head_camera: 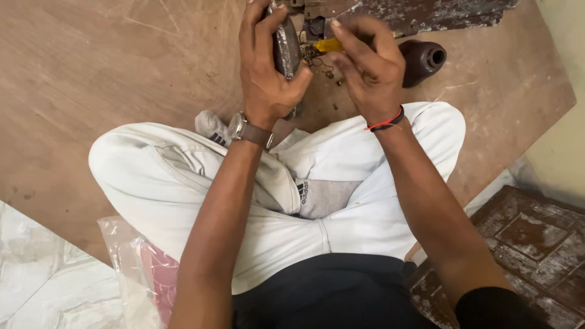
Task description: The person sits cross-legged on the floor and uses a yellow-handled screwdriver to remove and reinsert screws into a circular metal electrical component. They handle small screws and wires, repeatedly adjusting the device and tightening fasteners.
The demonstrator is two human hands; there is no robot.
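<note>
The fingers [268, 27] of the left hand [265, 67] are curled tightly around a dark metal part [286, 49], which is held upright near the top edge of the view. The fingers [359, 36] of the right hand [368, 73] are bent and pressed together just beside a small yellow piece [327, 45] at that part; whether the piece is truly pinched cannot be told, because the hand is blurred. A watch [247, 129] is worn on the left wrist and a red band [386, 122] on the right. A dark round cap [421, 61] is seen on the wooden board [91, 79] right of the hands. A rusty plate [426, 13] lies behind them. Below, crossed legs in white trousers [164, 176] rest on the board, and a plastic bag [137, 262] is beside the left knee.
</note>
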